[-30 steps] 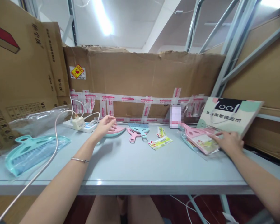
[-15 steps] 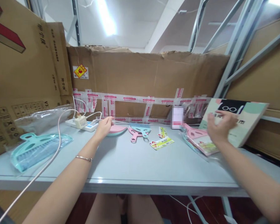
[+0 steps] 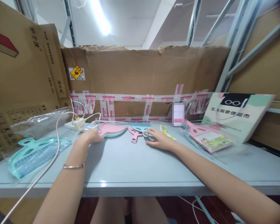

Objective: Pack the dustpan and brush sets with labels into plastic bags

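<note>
A pink dustpan point(image 3: 113, 128) lies on a light blue one, its rim showing underneath. My left hand point(image 3: 93, 136) is closed at the left end of this pair, thumb in front; its other fingers are mostly hidden. Right of the dustpans, a light blue brush point(image 3: 140, 127) lies across a pink brush point(image 3: 134, 135). My right hand point(image 3: 160, 139) reaches over the table, fingers apart and palm down, fingertips at the blue brush's handle. It partly covers the yellow-green cards point(image 3: 166, 132) behind it.
A bagged blue dustpan set point(image 3: 39, 152) lies left, beside a white cable point(image 3: 58, 137) and power strip point(image 3: 71, 125). At right are a bagged pink dustpan set point(image 3: 207, 137) and a white-green box point(image 3: 238, 116). A phone-like object point(image 3: 178, 113) leans against the cardboard point(image 3: 140, 74) at the back.
My right hand has moved left from the bagged set and box to the brushes. My left hand has come down and left to the dustpans' end. The view has shifted slightly.
</note>
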